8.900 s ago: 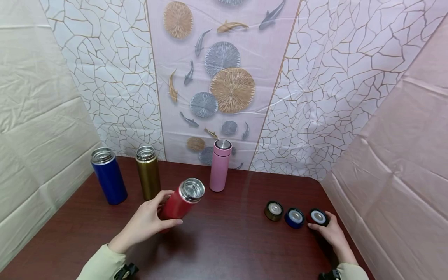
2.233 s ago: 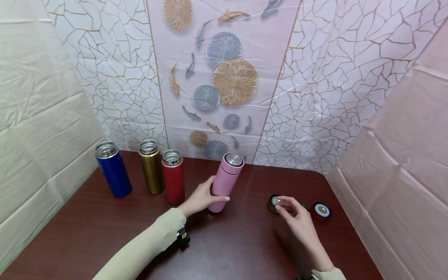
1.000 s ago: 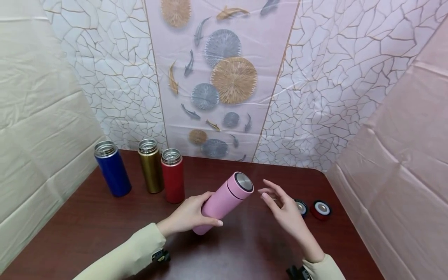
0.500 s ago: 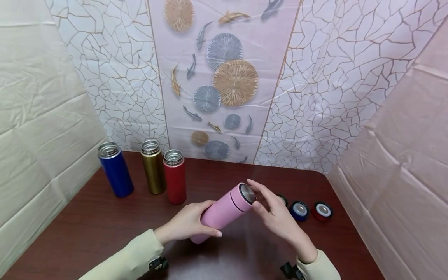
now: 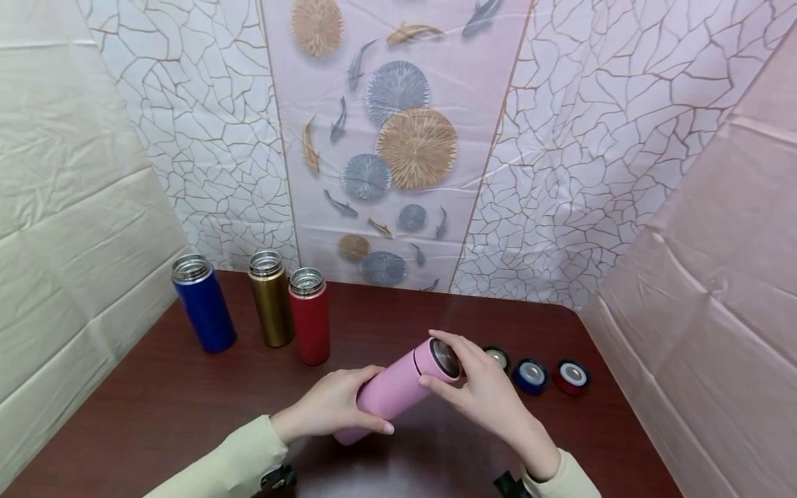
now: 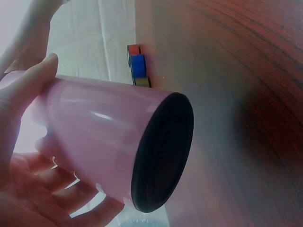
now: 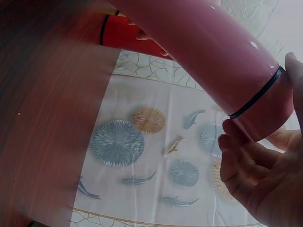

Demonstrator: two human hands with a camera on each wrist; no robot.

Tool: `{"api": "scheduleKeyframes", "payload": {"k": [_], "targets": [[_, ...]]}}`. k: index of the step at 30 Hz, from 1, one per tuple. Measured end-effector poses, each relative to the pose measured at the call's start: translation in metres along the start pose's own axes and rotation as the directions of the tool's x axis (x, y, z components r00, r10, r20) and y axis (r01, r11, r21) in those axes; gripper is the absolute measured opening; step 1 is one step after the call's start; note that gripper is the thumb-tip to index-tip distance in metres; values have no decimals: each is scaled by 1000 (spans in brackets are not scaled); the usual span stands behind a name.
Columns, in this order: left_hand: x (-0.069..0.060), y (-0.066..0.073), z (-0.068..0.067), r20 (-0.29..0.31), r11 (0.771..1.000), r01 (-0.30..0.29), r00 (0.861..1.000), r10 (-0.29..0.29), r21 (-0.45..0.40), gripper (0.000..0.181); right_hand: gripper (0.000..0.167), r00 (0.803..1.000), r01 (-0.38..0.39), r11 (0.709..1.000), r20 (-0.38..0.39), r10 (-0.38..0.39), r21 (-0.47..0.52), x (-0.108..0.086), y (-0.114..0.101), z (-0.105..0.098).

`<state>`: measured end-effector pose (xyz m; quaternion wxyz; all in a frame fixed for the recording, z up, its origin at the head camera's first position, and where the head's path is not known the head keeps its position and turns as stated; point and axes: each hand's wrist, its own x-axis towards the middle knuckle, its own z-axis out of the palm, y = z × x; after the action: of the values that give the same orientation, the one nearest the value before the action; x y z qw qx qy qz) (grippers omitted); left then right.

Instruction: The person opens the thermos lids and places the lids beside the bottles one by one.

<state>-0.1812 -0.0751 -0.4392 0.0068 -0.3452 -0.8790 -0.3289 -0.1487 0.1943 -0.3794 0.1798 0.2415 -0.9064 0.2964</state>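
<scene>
A pink thermos bottle (image 5: 395, 387) is tilted above the table, its capped end pointing up and to the right. Around its body curls my left hand (image 5: 336, 404), and the left wrist view shows the bottle's black base (image 6: 163, 153) clear of the wood. My right hand (image 5: 482, 394) grips the pink lid (image 5: 434, 361), thumb on the near side and fingers over the far rim. In the right wrist view a dark ring (image 7: 258, 92) marks the seam between lid and body.
Lidless blue (image 5: 204, 304), gold (image 5: 272, 301) and red (image 5: 309, 318) bottles stand upright at the back left. Gold (image 5: 497, 357), blue (image 5: 530, 375) and red (image 5: 572, 376) lids lie in a row at the right. A patterned cloth (image 5: 398, 173) hangs behind the table (image 5: 187, 422).
Earlier my left hand set the red bottle upright beside the gold one, then lifted and tilted the pink bottle toward the middle. My right hand left the lids and took hold of the pink lid.
</scene>
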Motion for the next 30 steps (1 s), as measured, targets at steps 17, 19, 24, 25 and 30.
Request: {"api": "scheduleKeyframes", "payload": {"k": [17,19,24,25,30], "targets": [[-11,19,-9,135,981,-114,982,136,-156,65,48,976,197,969,-122,-180,146,-7,4,-3],[-12,19,-8,142,979,-121,979,145,-164,64,47,970,225,960,-130,-205,164,-7,5,-2],[-14,18,-6,142,975,-133,977,159,-176,64,47,959,264,950,-148,-240,166,-8,5,-1],[-14,18,-5,142,975,-134,977,160,-179,64,47,959,265,950,-147,-242,167,-9,5,-1],[-14,17,-4,145,971,-122,978,154,-207,62,47,964,252,948,-131,-230,193,-10,7,-1]]}}
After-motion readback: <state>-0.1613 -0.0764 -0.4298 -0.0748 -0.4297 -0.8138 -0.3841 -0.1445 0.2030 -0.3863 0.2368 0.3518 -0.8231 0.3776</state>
